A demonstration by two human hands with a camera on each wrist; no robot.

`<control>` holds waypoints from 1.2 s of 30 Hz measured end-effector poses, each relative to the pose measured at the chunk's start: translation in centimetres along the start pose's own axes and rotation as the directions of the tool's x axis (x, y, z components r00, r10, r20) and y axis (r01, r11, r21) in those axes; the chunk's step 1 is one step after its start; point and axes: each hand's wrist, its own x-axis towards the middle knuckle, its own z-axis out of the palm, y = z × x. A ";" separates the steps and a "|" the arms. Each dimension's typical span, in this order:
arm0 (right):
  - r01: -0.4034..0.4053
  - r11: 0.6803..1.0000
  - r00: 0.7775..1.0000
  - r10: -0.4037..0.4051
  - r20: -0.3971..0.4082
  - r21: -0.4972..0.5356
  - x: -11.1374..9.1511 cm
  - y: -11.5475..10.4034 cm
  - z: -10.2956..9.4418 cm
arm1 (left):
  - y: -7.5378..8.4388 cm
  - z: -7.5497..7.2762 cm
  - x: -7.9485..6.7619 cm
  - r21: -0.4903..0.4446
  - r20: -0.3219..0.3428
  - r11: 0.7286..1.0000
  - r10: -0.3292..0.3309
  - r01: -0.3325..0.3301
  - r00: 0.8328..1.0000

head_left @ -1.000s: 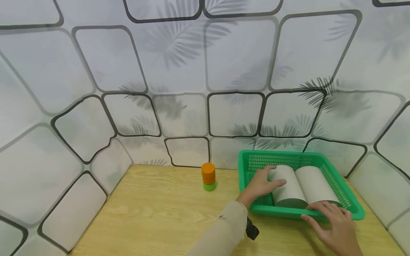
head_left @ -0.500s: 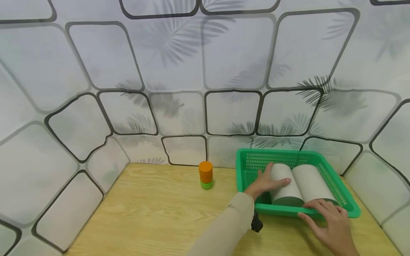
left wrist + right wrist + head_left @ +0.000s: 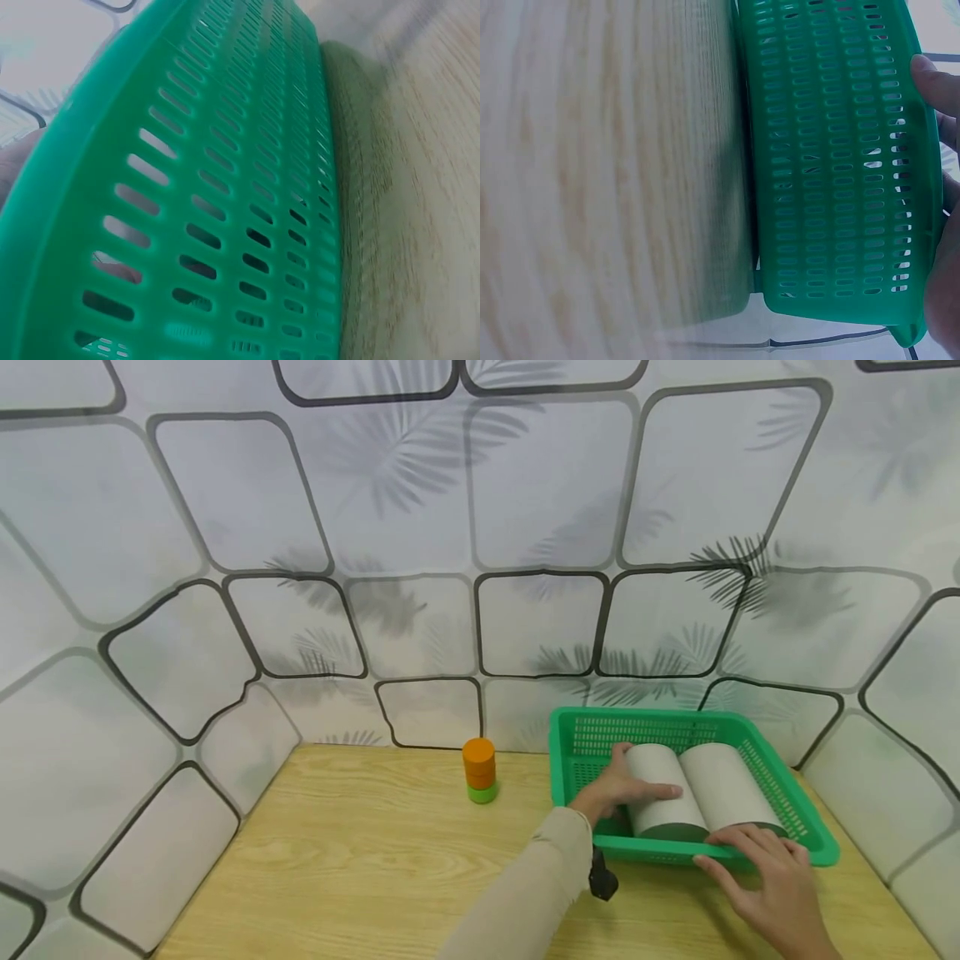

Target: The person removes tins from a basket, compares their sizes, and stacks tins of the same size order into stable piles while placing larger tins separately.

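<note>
- Two holds: gripped the leftmost white cylinder (image 3: pixel 669 810) inside the green basket (image 3: pixel 637 716) with left hand (image 3: pixel 613 789).
- Pinched its near rim (image 3: pixel 648 850) with right hand (image 3: pixel 776 881).

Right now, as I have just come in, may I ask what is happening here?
Someone's left hand has its grip on the left white cylinder inside a green basket, while the right hand has its grip on the basket's near rim. The left cylinder lies in the basket, next to the right white cylinder. An orange-and-green stack stands on the table, to the left of the basket.
</note>
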 end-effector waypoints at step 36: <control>0.012 1.000 1.000 -0.012 -0.021 0.006 0.0 0.4 0.4 | 0.6 -2.1 0.3 -0.365 -0.032 0.931 -0.020 0.007 0.999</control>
